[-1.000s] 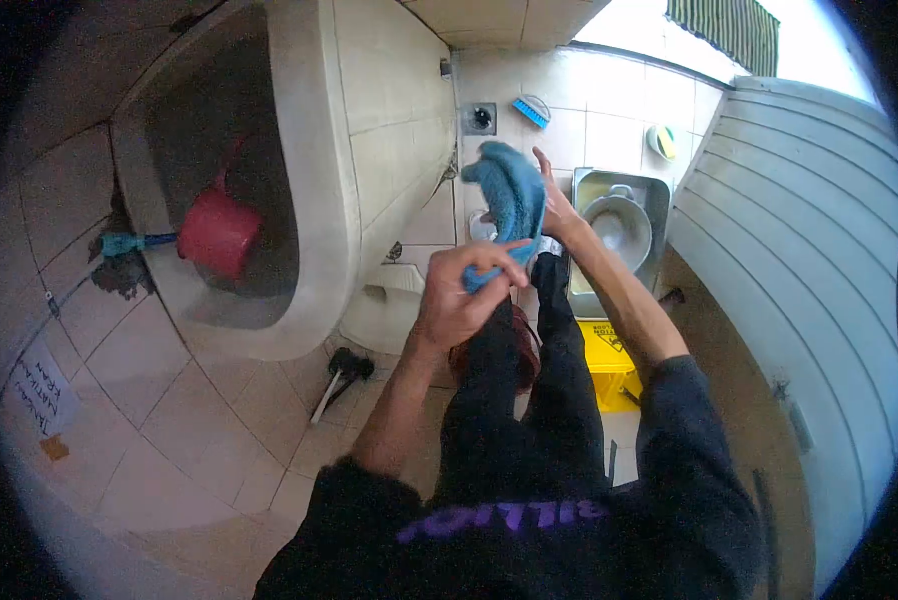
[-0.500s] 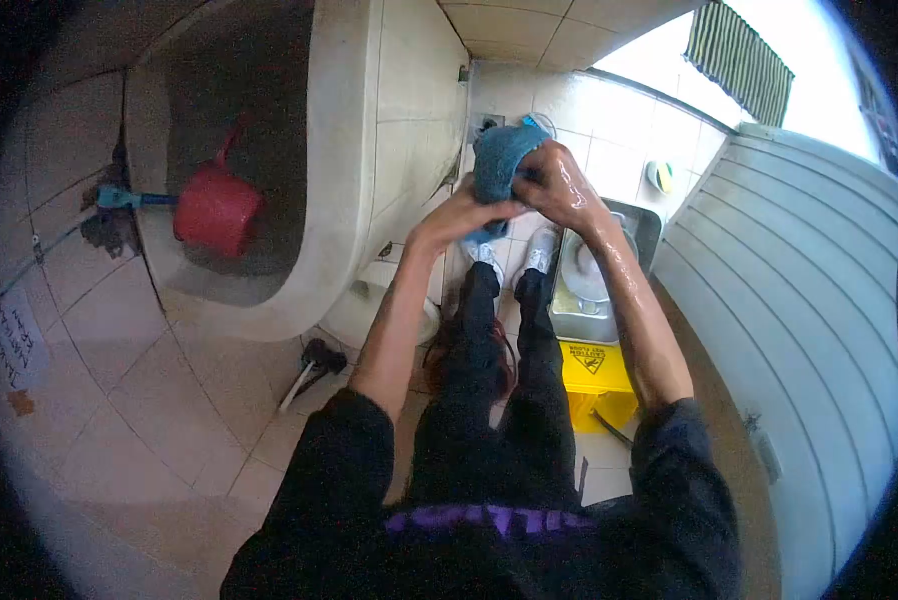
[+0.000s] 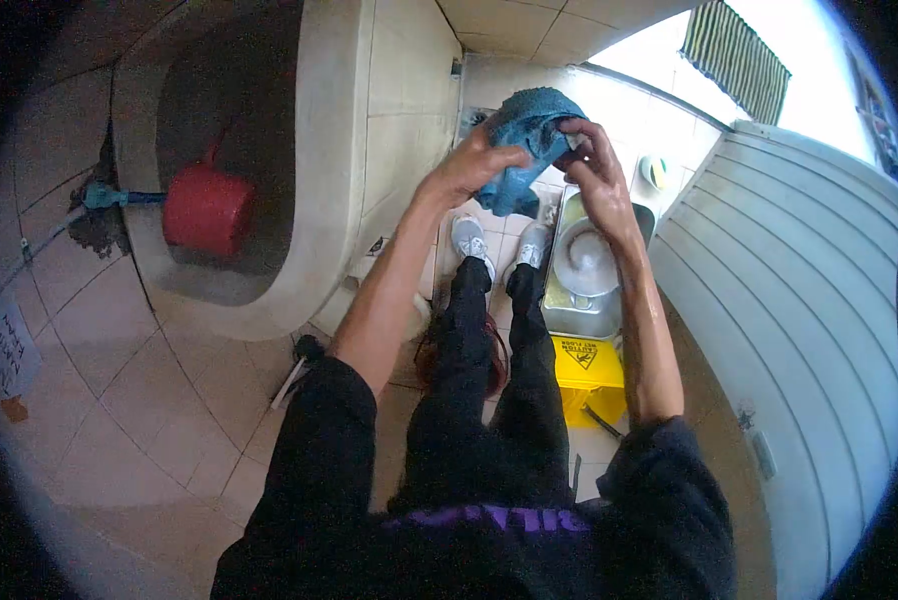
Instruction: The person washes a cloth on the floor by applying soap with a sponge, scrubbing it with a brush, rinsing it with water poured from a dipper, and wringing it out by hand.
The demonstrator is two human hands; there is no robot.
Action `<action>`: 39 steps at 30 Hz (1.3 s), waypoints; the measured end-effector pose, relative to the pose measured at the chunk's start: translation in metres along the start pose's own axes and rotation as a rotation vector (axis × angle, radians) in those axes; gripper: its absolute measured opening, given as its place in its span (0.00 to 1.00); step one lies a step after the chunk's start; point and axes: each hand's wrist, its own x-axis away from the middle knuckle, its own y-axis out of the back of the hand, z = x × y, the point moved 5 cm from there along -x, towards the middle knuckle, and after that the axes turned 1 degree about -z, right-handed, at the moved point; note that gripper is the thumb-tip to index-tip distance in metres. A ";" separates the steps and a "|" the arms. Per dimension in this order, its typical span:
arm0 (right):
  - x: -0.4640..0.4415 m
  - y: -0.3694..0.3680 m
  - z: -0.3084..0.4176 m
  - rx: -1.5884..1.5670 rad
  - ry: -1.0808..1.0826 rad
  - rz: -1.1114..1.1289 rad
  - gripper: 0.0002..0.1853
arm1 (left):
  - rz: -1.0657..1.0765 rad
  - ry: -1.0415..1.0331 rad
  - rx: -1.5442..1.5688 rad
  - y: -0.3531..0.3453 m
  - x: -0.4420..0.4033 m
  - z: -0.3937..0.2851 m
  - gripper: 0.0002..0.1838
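- Two bare hands on my feed, both raised in front of the body, both on one blue cloth [image 3: 531, 130].
- Left hand [image 3: 469, 168]: closed on the cloth's left side, thumb laid across the near face; fingers behind the fabric, which I cannot make out.
- Right hand [image 3: 601, 182]: half curled, fingertips pinching the cloth's right edge; how firmly, I cannot tell.
- Blue cloth, bunched and folded: held up off the floor, between the hands. Its longer run goes from the far edge back toward the body, leaning slightly; the hands take it from opposite sides, across that run. Neither hand is nearer, as I judge it, since both touch.
- Pair of pale shoes [image 3: 469, 238], worn: on the floor tiles, below the cloth.
- Metal tray [image 3: 575, 321]: on the floor beside the right shoe, partly behind the right forearm in my view; nearer the right hand than the left.
- Metal pot [image 3: 584, 260]: inside that tray, one handle toward the body.
- Round dish [image 3: 647, 174], something yellow in it: past the tray, to the right.
- Yellow caution sign [image 3: 589, 370]: just beside the tray's near end.
- Tub [image 3: 331, 150]: left of the left arm, pale-walled.
- Red dipper [image 3: 209, 210]: in the tub, well apart from both hands.
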 end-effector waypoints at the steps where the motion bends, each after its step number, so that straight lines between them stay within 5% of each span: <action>1: 0.005 0.005 0.006 0.437 0.213 -0.085 0.23 | 0.029 0.044 0.024 0.001 -0.001 -0.005 0.25; 2: 0.012 0.002 0.016 0.873 0.427 -0.167 0.27 | 0.029 0.043 0.023 0.003 -0.001 -0.013 0.25; 4: 0.018 -0.002 0.022 1.143 0.605 -0.315 0.43 | 0.141 0.152 -0.072 -0.001 -0.002 -0.021 0.22; 6: 0.013 -0.009 0.026 1.011 0.842 -0.282 0.39 | 0.180 0.204 -0.057 -0.005 -0.005 -0.025 0.21; 9: -0.001 -0.012 0.034 0.802 0.786 -0.118 0.36 | 0.486 0.287 -0.516 -0.026 -0.004 -0.037 0.25; 10: -0.003 -0.017 0.042 1.143 0.983 -0.064 0.35 | 0.484 0.292 -0.517 -0.026 -0.008 -0.032 0.25; 12: -0.010 -0.013 0.038 1.190 0.959 -0.085 0.31 | 0.492 0.201 -0.552 -0.030 -0.014 -0.033 0.29; 14: -0.020 -0.009 0.035 1.228 0.752 -0.082 0.25 | 0.427 0.067 -0.512 -0.031 -0.018 -0.038 0.33; 16: -0.019 -0.007 0.040 1.233 0.665 -0.062 0.23 | 0.362 -0.083 -0.940 -0.030 -0.026 -0.040 0.30; 20: -0.032 0.000 0.027 1.203 0.408 -0.019 0.20 | 0.050 -0.185 -1.125 -0.023 -0.035 -0.031 0.22; 21: -0.033 0.000 0.026 1.130 0.376 -0.027 0.17 | -0.009 -0.144 -1.179 -0.022 -0.035 -0.031 0.14; 26: -0.037 0.006 0.011 1.054 0.165 -0.130 0.14 | -0.029 -0.391 -1.520 -0.029 -0.038 -0.042 0.09; 28: -0.034 -0.005 0.009 0.744 -0.056 0.137 0.08 | -0.022 -0.504 -1.554 -0.028 -0.039 -0.045 0.08; 30: -0.024 -0.009 0.000 0.467 -0.063 0.055 0.04 | 0.037 -0.613 -1.647 -0.032 -0.039 -0.048 0.07; 34: -0.014 0.000 -0.039 -0.069 -0.407 0.002 0.05 | 0.056 -0.707 -1.630 -0.034 -0.043 -0.045 0.06; 36: -0.008 -0.014 -0.036 -0.612 -0.593 0.153 0.07 | 0.018 -0.738 -1.633 -0.035 -0.043 -0.046 0.05; 39: -0.005 -0.010 -0.029 -0.530 -0.712 0.101 0.11 | -0.057 -0.666 -1.553 -0.032 -0.045 -0.042 0.09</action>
